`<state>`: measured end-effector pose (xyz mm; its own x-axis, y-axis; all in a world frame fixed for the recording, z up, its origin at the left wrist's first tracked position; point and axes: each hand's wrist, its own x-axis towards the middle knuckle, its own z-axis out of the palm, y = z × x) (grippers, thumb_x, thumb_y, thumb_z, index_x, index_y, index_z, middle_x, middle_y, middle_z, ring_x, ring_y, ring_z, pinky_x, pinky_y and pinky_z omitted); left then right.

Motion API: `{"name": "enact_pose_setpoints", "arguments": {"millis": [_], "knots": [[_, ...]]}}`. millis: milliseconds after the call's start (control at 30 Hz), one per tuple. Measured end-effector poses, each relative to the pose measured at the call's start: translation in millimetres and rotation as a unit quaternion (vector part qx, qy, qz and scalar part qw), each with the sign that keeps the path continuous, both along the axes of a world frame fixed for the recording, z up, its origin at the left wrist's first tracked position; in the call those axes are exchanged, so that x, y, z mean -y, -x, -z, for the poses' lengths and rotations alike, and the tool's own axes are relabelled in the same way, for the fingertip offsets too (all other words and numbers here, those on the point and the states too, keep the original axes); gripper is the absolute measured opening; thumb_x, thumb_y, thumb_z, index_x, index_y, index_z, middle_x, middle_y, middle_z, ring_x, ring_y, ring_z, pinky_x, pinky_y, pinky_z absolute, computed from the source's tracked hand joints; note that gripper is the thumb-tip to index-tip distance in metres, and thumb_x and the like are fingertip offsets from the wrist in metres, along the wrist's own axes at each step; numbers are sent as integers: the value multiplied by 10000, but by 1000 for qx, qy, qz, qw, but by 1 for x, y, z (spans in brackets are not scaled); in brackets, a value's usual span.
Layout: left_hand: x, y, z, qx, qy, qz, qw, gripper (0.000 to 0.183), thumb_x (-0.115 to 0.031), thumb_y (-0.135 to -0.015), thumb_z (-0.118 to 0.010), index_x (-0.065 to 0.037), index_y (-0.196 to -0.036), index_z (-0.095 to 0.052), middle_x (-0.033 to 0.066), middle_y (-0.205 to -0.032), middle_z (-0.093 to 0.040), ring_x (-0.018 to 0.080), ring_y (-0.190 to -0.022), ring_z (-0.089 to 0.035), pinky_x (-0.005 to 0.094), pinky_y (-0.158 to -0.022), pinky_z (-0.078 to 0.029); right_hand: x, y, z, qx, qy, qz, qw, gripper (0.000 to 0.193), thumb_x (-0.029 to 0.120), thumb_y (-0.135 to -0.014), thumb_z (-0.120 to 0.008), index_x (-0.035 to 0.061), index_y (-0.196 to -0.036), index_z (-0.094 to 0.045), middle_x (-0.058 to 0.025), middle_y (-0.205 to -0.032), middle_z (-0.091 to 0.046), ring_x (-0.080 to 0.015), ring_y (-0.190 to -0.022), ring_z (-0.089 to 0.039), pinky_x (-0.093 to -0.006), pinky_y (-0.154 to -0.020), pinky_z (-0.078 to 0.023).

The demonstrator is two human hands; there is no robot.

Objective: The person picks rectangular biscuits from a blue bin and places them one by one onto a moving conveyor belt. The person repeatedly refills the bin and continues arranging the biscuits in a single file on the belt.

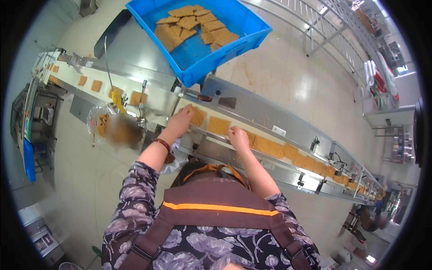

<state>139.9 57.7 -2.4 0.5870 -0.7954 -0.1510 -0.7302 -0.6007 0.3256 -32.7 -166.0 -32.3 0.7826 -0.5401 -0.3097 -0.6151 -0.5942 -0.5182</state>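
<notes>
"Noting both grips: where is yours?"
"My left grip [180, 122] sets its fingertips at the edge of a brown square [198, 117] on the conveyor [261, 116]; held or only touched, I cannot tell."
"Right?"
"My right grip [240, 138] is curled between a second square [218, 126] and the touching row [271, 146]; whether it holds anything, I cannot tell."
"Beyond?"
"Blue crate [202, 70], loose squares [186, 21] inside."

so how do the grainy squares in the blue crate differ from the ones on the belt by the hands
The crate squares lie heaped at mixed angles, while the belt squares run in a line. Some crate squares look broken; the belt squares look mostly whole. Both are flat, brownish and rough-textured.
</notes>
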Motion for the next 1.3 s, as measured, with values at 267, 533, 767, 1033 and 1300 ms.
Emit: {"name": "enact_pose_setpoints", "arguments": {"millis": [267,533,767,1033,1300], "knots": [[43,-46,-159,-590,226,-33,775,279,-252,-891,-635,-66,-1098,-614,67,-1077,-646,172,-1017,-617,326,-813,-520,40,80,-15,96,-49,18,994,238,235,-876,-629,24,-981,-657,-147,-795,-695,-260,-754,-694,-339,-677,-528],[186,-215,-130,-354,183,-300,867,702,-495,-849,-631,-5,-1324,-463,183,-1378,-455,315,-1238,-469,450,-882,-492,39,79,-43,127,-141,51,981,214,181,-887,-621,-1,-996,-646,-136,-804,-689,-227,-731,-679,-325,-676,-523],[227,-222,-122,-414,46,-300,858,776,-635,-771,-647,-41,-1265,-569,167,-1296,-557,317,-1169,-553,496,-964,-430,53,121,-20,109,-134,120,978,201,203,-872,-645,31,-975,-661,-131,-804,-680,-210,-719,-663,-324,-683,-514],[233,-233,-105,-585,107,-240,767,831,-576,-792,-680,-6,-1361,-476,272,-1487,-283,383,-1414,-221,573,-1082,-260,63,126,-22,112,-131,146,974,194,187,-876,-643,23,-978,-662,-111,-791,-682,-176,-716,-654,-302,-674,-511],[259,-233,-92,-557,304,-344,692,429,-338,-854,-640,-65,-1173,-553,153,-1190,-564,263,-1048,-559,403,-824,-520,57,105,-24,137,-99,103,980,203,188,-877,-643,15,-983,-657,-119,-810,-684,-182,-727,-659,-303,-675,-513]]}}
